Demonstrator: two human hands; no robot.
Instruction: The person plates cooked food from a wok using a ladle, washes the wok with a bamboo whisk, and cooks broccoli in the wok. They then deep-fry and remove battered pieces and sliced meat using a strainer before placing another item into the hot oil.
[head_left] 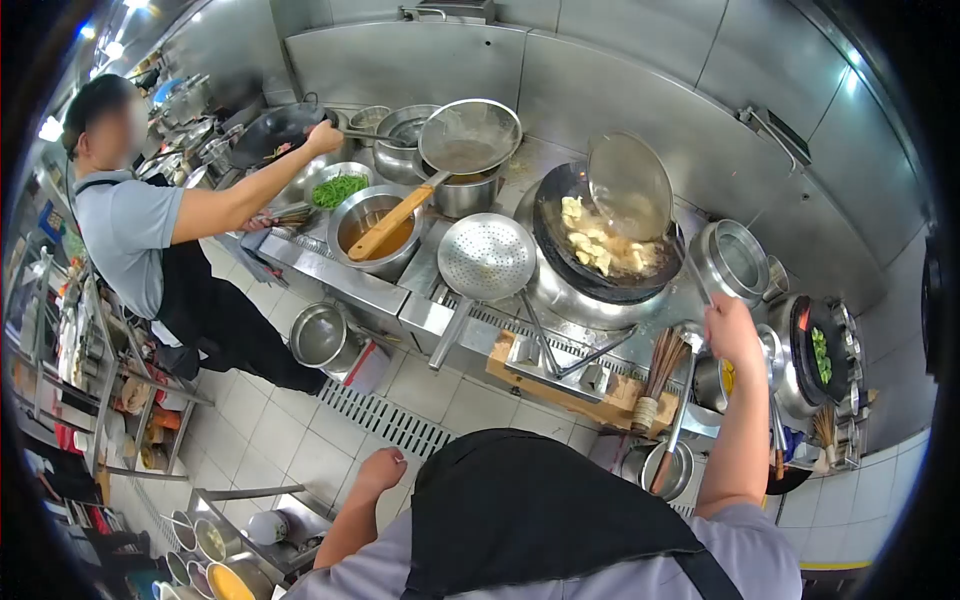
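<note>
Our right hand (733, 328) is closed round the handle of the strainer (630, 185), whose tilted bowl is over the wok (553, 192). From that hand the bowl lies forward and to the left, so the strainer's long axis slants away from us across the wok's right side. Below and left of the bowl, pale pieces (592, 250) lie in the wok; we cannot tell whether the rim touches them. The right hand is much the nearer: our left hand (380, 470) is well apart, low over the floor, fingers curled in a loose fist with nothing visible in it. A brush (662, 368) and a ladle (677, 415) stand on the near side of the right hand, and the colander (487, 257) rests left of the wok.
</note>
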